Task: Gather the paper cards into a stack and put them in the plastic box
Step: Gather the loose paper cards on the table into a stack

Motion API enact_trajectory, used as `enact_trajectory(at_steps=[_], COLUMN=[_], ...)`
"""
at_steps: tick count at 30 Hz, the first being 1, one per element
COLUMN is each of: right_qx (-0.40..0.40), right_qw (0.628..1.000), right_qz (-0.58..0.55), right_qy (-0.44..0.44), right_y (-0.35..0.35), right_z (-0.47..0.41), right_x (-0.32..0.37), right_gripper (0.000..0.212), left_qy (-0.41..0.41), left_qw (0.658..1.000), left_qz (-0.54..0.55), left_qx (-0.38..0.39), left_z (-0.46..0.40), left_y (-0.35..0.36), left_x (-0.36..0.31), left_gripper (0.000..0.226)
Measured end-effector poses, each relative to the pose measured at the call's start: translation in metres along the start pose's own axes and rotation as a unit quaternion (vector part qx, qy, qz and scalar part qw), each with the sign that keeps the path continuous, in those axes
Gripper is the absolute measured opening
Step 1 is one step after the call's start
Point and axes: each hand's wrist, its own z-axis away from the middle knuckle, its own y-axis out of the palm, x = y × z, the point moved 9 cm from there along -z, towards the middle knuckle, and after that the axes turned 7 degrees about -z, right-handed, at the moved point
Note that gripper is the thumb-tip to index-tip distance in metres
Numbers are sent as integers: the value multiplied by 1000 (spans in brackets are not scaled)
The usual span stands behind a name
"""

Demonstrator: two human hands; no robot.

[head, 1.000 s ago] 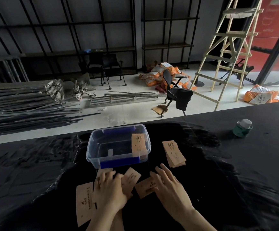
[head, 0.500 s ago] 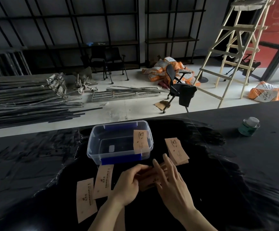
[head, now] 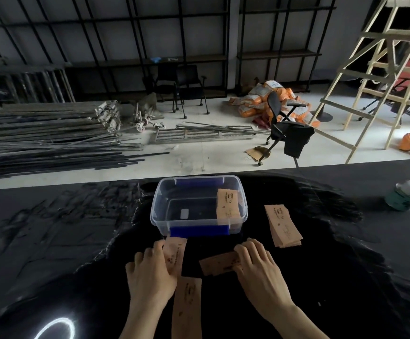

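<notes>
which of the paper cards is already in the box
The card leaning against the right end of the plastic box; all the others lie on the black table outside it.

a clear box [head: 161,211] is standing on a black table [head: 52,241], with one card [head: 228,206] leaning inside against its right wall. a stack [head: 283,225] is lying just right of the box. the left hand [head: 150,274] is being pressed flat on a card [head: 174,255] in front of the box, while a few cards [head: 220,264] are being pinned under the right hand [head: 258,267]. another card [head: 187,307] is lying between the forearms. a green jar [head: 406,195] is sitting far right.
</notes>
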Motion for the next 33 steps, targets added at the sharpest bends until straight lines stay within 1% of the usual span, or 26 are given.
enact_trajectory(at_steps=[3, 5, 7, 10, 12, 14, 16, 18, 19, 20, 21, 23, 24, 25, 26, 27, 30, 32, 33], right_qx=[9, 9, 6, 1, -6, -22, -35, -29, -20, -11, -3, 12, 14, 13, 10, 6, -3, 2, 6], right_qw=[1000, 1000, 1000, 1000, 1000, 999, 998, 997, 998, 999, 1000, 1000, 1000, 1000, 1000, 1000, 999, 999, 999], right_qz=[-1, -1, -5, -13, -17, -32, -57, -69, -62, -45, -25, 0, 2, 0, -6, -15, -31, -33, -36], right_qy=[-1, -2, -5, -12, -16, -7, 10, 9, 3, -5, -12, -19, -20, -20, -21, -22, -25, -20, -16], right_y=[1, -1, -1, 0, 0, -1, -1, 1, 3, 4, 5, 5, 4, 2, 1, 0, -2, -1, 0], right_z=[0, 0, 2, 3, 2, 2, 1, 1, 1, 1, 1, 1, 1, 1, 0, 0, -1, -1, -2], right_x=[2, 2, 3, 4, 8, 9, 7, 8, 10, 11, 13, 14, 14, 14, 14, 15, 18, 19, 19], right_gripper=[59, 59, 57, 54, 52, 57, 71, 82, 83, 81, 77, 70, 68, 66, 64, 60, 49, 43, 39], left_qy=[9, 29, 61, 121, 150, 180, 206, 217, 216, 210, 201, 164, 146, 136, 134, 133, 131, 142, 151], left_qw=[997, 989, 979, 966, 952, 939, 923, 893, 880, 874, 878, 907, 928, 949, 964, 972, 972, 959, 952], left_qz=[68, 124, 170, 218, 261, 289, 312, 373, 399, 414, 415, 380, 336, 276, 213, 158, 31, -36, -59], left_qx=[42, 77, 94, 65, 49, 55, 88, 131, 140, 140, 130, 81, 64, 66, 85, 112, 190, 244, 258], left_z=[-7, -8, -6, -6, -5, 1, 9, 17, 19, 21, 22, 20, 19, 19, 19, 19, 23, 32, 36], left_y=[8, 13, 13, 7, 0, -6, -5, 2, 4, 6, 7, 4, 2, 1, 2, 3, 8, 17, 22], left_x=[2, 0, -9, -26, -42, -63, -83, -97, -100, -100, -98, -79, -67, -56, -47, -37, -18, -16, -17], left_gripper=[65, 61, 57, 56, 49, 42, 38, 36, 34, 32, 30, 28, 28, 31, 37, 45, 74, 89, 96])
